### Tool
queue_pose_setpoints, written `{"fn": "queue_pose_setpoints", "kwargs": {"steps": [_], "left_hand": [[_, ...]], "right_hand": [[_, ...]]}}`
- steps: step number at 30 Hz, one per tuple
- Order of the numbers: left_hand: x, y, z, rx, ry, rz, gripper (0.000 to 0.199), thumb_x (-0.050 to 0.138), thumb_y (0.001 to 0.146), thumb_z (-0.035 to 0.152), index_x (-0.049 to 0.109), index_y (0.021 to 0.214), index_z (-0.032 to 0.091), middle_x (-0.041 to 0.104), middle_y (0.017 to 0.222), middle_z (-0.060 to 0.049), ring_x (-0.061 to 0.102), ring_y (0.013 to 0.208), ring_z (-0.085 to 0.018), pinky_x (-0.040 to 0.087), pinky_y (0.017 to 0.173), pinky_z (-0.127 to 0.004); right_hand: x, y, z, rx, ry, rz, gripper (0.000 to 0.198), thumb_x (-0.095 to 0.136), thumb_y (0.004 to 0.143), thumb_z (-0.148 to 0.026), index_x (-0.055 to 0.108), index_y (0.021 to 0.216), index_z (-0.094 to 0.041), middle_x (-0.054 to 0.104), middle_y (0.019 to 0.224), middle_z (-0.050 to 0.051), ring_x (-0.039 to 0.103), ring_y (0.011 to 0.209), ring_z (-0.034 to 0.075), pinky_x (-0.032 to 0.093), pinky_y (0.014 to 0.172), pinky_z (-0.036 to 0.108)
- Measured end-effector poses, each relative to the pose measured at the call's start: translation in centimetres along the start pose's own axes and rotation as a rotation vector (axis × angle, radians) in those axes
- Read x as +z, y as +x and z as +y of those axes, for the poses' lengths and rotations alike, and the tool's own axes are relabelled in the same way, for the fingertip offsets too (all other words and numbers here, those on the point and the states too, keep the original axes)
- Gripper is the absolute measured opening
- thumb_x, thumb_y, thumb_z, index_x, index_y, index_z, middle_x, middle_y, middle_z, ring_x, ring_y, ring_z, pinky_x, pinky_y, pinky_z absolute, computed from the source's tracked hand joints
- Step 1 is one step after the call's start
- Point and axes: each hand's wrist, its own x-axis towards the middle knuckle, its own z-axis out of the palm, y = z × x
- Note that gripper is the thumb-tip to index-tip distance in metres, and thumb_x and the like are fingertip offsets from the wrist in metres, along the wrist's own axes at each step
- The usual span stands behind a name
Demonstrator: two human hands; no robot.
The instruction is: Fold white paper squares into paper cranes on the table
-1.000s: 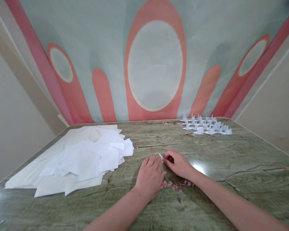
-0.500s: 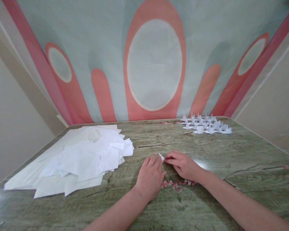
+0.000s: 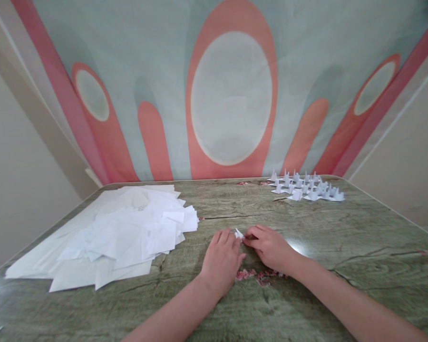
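A small piece of folded white paper (image 3: 238,234) rests on the table between my two hands, its pointed tip sticking up. My left hand (image 3: 221,256) lies palm down at its left side, fingers bent together and holding the paper against the tabletop; the fingertips partly cover it. From the right, my right hand (image 3: 269,244) pinches the paper's edge between thumb and index finger. The lower part of the paper is hidden by the fingers, so its full shape cannot be made out.
A wide heap of loose white paper sheets (image 3: 121,237) covers the table's left side. Several small folded paper figures (image 3: 306,187) with upright points stand in rows at the back right. Behind the wood-patterned table (image 3: 214,199) hangs a pink and grey-green backdrop (image 3: 231,95).
The view has shifted very slightly. Both hands stay at the folded paper, with only a small movement of the fingers.
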Motion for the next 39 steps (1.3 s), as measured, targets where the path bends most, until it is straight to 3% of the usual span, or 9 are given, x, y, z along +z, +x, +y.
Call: {"fn": "queue_pose_setpoints", "kwargs": {"steps": [7,13,17,24,28,39], "left_hand": [[0.0,-0.5,0.0,-0.054,-0.034,0.027,0.035,0.047,0.084,0.034,0.05,0.117,0.021,0.052,0.117,-0.01,0.039,0.117,-0.026,0.029,0.099,-0.044],[0.7,-0.5,0.0,-0.08,-0.053,0.062,0.046,0.044,0.082,0.049,0.046,0.121,0.024,0.043,0.13,-0.009,0.029,0.125,-0.029,0.022,0.102,-0.05],[0.6,-0.2,-0.1,-0.082,-0.041,0.05,0.045,0.041,0.084,0.049,0.047,0.12,0.023,0.045,0.127,-0.009,0.027,0.127,-0.029,0.021,0.103,-0.049],[0.4,-0.1,0.1,-0.045,-0.015,0.064,0.043,0.043,0.084,0.046,0.048,0.12,0.022,0.047,0.125,-0.009,0.026,0.128,-0.028,0.021,0.104,-0.049],[0.4,-0.2,0.1,-0.031,-0.006,0.047,0.052,0.043,0.081,0.052,0.046,0.123,0.022,0.047,0.128,-0.009,0.025,0.128,-0.03,0.02,0.104,-0.05],[0.3,0.1,0.9,-0.034,0.026,0.009,0.066,0.042,0.077,0.061,0.048,0.122,0.014,0.046,0.131,-0.013,0.02,0.131,-0.03,0.014,0.107,-0.049]], "right_hand": [[-0.3,0.3,-0.6,0.04,-0.09,-0.058,0.024,0.045,0.086,-0.016,0.067,0.093,-0.021,0.059,0.089,0.007,0.05,0.083,0.02,0.041,0.072,0.033],[-0.5,0.3,-0.7,0.039,-0.094,-0.075,0.02,0.049,0.084,-0.02,0.066,0.094,-0.02,0.059,0.089,0.007,0.05,0.084,0.021,0.041,0.075,0.033],[-0.4,0.3,-0.7,0.048,-0.087,-0.084,0.021,0.048,0.084,-0.018,0.066,0.095,-0.019,0.06,0.088,0.007,0.051,0.083,0.021,0.041,0.076,0.034],[-0.6,-0.1,0.2,0.058,0.139,0.046,0.037,0.041,0.078,-0.004,0.068,0.096,-0.022,0.065,0.093,0.004,0.055,0.087,0.017,0.043,0.08,0.032],[-0.5,-0.4,0.9,0.044,0.196,0.116,0.038,0.04,0.079,-0.004,0.067,0.098,-0.022,0.068,0.096,0.004,0.057,0.087,0.017,0.046,0.078,0.033],[0.0,-0.2,-0.6,0.018,-0.151,-0.004,0.022,0.049,0.085,-0.02,0.065,0.099,-0.018,0.064,0.088,0.009,0.053,0.083,0.021,0.045,0.071,0.034]]}}
